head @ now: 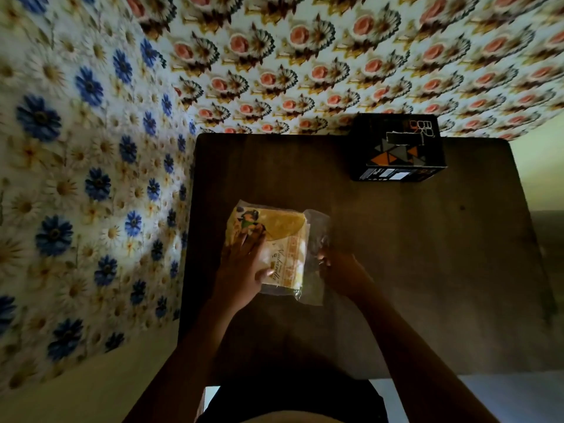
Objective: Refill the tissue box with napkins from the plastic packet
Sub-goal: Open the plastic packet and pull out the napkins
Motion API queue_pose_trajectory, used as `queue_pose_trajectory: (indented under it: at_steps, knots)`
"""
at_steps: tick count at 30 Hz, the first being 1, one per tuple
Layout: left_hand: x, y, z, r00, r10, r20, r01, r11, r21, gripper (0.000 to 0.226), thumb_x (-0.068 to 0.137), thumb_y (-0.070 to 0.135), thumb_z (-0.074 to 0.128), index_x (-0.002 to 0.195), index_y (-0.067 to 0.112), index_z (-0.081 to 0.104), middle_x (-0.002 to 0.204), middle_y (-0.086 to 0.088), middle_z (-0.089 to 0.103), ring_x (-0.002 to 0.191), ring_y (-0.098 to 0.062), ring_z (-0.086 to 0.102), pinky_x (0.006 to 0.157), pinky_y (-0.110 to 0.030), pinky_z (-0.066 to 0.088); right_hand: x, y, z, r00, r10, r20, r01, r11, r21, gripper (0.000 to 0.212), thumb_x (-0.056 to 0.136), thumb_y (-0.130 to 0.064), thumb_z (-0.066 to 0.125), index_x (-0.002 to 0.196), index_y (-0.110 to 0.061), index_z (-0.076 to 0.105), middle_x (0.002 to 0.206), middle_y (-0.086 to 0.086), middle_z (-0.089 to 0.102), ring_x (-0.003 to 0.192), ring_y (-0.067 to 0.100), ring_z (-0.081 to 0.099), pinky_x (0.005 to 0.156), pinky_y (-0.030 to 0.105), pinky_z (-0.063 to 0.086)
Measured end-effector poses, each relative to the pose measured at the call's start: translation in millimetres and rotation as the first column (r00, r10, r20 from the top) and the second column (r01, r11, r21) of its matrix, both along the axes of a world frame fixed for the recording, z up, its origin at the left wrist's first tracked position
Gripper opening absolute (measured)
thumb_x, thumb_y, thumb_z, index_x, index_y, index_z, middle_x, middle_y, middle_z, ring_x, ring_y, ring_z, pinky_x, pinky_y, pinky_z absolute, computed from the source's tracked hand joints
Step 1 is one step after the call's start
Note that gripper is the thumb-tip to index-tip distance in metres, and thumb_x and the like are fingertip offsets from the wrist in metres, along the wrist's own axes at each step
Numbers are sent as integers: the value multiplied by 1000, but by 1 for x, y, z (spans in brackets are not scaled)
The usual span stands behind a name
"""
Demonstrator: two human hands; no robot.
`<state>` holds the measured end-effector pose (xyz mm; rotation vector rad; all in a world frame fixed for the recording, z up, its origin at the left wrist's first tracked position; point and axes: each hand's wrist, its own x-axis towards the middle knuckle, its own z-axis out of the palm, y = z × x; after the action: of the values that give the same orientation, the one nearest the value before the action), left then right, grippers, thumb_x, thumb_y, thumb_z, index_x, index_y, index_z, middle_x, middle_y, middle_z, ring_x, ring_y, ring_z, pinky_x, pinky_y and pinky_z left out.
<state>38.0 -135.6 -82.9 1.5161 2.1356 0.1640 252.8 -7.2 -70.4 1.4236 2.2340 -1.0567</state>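
A plastic packet [285, 239] of white napkins, printed yellow and orange, lies on the left part of the dark table [427, 270]. My left hand [244, 267] rests flat on the packet's left side, fingers spread over it and thumb against the printed face. My right hand [335, 267] pinches the clear loose plastic at the packet's right edge. A black tissue box [396, 151] with orange and grey triangles stands at the table's far edge, well apart from both hands. Its top slot shows no napkin sticking out.
A wall with blue flower paper [76, 178] runs close along the table's left side, and pink rose paper [335, 56] covers the wall behind. Bare tabletop lies between the packet and the box and to the right.
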Motion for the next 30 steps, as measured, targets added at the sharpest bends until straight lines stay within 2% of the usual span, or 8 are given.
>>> queue_pose_trajectory:
  at_steps: [5,11,15,19,22,24,27,30]
  knots:
    - [-1,1,-1,999,21,44,-22,1000,18,89,88,48,66,159,29,15,168,7,15,156,-26,9,121,-60,23,0,-9,0,986,-144,-89,151,985,88,27,94,-24,59,120,-20,66,114,5,71,100,22,71,80,36,58]
    - [0,4,2,999,22,48,-23,999,26,91,86,46,69,159,26,18,168,4,18,156,-27,13,121,-61,24,-20,-10,-7,867,-457,-200,472,881,33,47,89,-27,68,132,-12,54,129,8,61,122,28,55,100,50,53]
    - [-3,1,-2,995,28,90,-32,999,36,90,88,49,65,159,29,15,168,5,16,156,-27,12,121,-62,23,-33,1,-4,751,-612,-248,621,782,-52,14,95,-10,58,108,-9,63,92,0,67,81,17,67,73,39,62]
    - [-3,0,-3,992,28,125,-35,998,52,90,89,51,63,160,30,12,168,6,13,156,-26,10,122,-60,22,-38,6,-9,672,-703,-233,705,704,-90,22,91,-6,48,88,-13,68,77,-1,68,69,18,68,65,34,60]
    - [-3,1,-2,992,29,126,-37,997,63,90,89,48,65,160,28,14,168,5,15,156,-25,11,123,-58,22,-32,5,-5,702,-660,-266,654,746,-125,21,94,-2,53,84,-8,70,73,1,67,68,17,66,61,30,53]
    - [-2,1,0,991,32,132,-41,997,64,88,89,47,67,159,28,16,168,5,17,156,-24,12,123,-56,23,-18,8,-1,543,-751,-376,651,659,-376,19,93,2,56,83,-8,69,77,5,69,70,17,68,61,26,56]
    - [-1,2,2,985,55,161,-66,996,61,84,89,46,68,158,28,23,166,6,21,155,-22,14,123,-54,26,4,8,9,52,-954,-294,330,295,-897,17,97,0,52,90,-2,67,81,10,68,75,20,68,74,35,60]
    - [-1,1,0,987,47,157,-59,996,73,85,88,47,68,158,27,23,167,6,21,155,-23,15,123,-55,26,7,0,11,94,-981,-169,320,191,-928,21,101,-4,47,102,5,66,82,14,68,64,19,70,57,31,59]
